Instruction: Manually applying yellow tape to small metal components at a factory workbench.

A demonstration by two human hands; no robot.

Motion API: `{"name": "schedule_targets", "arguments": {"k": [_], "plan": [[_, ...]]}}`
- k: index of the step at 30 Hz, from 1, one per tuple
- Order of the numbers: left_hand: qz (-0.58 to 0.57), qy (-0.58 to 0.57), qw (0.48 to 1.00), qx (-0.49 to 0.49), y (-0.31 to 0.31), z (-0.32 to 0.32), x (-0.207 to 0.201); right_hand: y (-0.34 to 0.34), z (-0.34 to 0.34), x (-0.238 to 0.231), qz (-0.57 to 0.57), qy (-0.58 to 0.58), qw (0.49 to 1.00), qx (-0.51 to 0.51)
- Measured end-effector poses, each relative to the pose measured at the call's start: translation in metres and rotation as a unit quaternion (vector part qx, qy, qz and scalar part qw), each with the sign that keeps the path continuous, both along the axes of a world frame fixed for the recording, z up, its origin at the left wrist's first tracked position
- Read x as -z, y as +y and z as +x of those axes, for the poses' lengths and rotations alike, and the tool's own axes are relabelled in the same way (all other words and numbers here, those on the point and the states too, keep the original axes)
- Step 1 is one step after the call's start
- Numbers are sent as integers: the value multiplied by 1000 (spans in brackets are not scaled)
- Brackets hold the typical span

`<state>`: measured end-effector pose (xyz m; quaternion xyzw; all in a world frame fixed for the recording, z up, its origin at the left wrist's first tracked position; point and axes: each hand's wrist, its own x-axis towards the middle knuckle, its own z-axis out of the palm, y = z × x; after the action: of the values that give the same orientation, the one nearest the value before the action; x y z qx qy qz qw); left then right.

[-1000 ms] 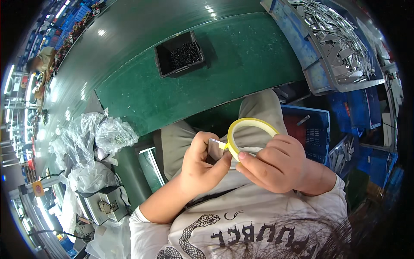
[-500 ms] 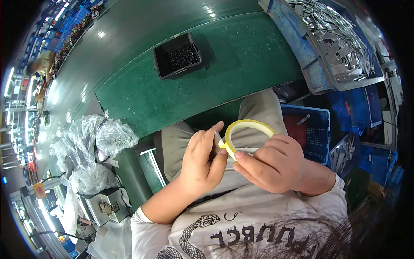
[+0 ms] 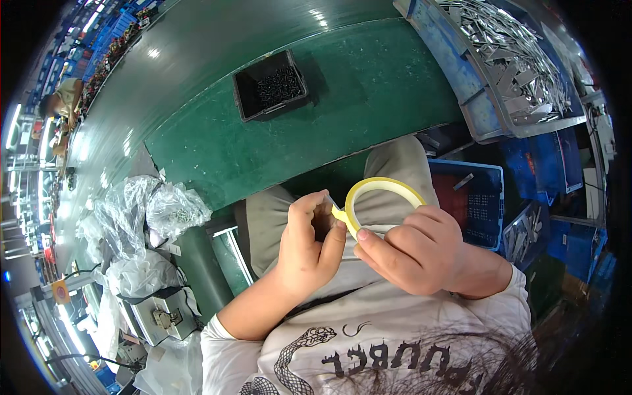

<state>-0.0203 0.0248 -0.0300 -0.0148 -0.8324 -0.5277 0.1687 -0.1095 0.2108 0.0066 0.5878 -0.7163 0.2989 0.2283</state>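
Note:
My right hand [image 3: 421,253] grips a roll of yellow tape [image 3: 351,214] by its lower right rim, the ring standing above my lap. Close to the roll's left side, my left hand [image 3: 308,243] is closed, thumb and fingers around a small thin greyish piece [image 3: 333,203], mostly hidden by the fingers. A short yellow tape end [image 3: 340,214] runs from the roll to this piece, by the left thumb tip.
On the green table [image 3: 368,85] stands a black bin [image 3: 273,113] of small dark parts. A blue crate [image 3: 484,105] heaped with metal strips is at the far right, above another blue basket [image 3: 497,204]. Clear plastic bags [image 3: 174,210] lie at left, near a metal device [image 3: 164,316].
My left index finger has curled in, and the left hand has tilted a little. The tape roll has risen slightly, and more of the tape end shows between roll and piece.

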Motion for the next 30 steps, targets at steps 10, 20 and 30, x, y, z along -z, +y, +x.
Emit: {"name": "schedule_targets", "arguments": {"k": [10,20,30], "plan": [[44,112,993,-3,1,-1,15,-4,1,-3,-4,-4,1000,8],[-92,130,987,-13,-4,-4,16,-5,3,-2,6,6,1000,13],[58,104,993,11,0,2,18,-3,0,-1,9,11,999,33]]}}
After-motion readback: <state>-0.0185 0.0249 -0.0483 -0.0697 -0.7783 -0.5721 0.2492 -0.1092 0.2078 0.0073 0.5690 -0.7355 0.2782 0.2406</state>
